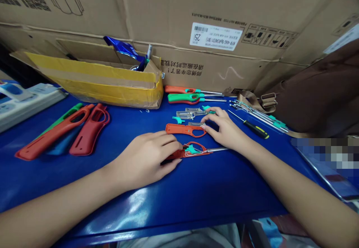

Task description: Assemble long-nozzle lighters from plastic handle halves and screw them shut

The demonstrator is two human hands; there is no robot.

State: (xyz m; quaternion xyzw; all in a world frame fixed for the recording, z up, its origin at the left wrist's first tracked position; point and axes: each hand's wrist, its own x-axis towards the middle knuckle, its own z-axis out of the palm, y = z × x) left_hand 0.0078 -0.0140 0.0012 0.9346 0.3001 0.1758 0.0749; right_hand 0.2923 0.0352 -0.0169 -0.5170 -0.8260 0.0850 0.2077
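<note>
My left hand [150,158] grips the handle end of a red lighter casing half [203,144] on the blue table. Inside that half sit a teal trigger [193,149], thin wires and a metal tube [218,149]. My right hand [224,129] is closed on one end of a clear fuel tank [195,124], just above an orange casing half [179,129]. Behind it lie more clear tanks [183,114] and a loose teal trigger [178,120]. Assembled lighters, an orange one [179,89] and a green one [179,98], rest farther back.
Metal tubes with teal ends [260,117] and a screwdriver [256,129] lie right, near a brown bag [311,91]. Several casings [50,136] lie left, by a power strip [33,102]. A yellow-taped box [112,87] and a large carton [157,12] stand behind.
</note>
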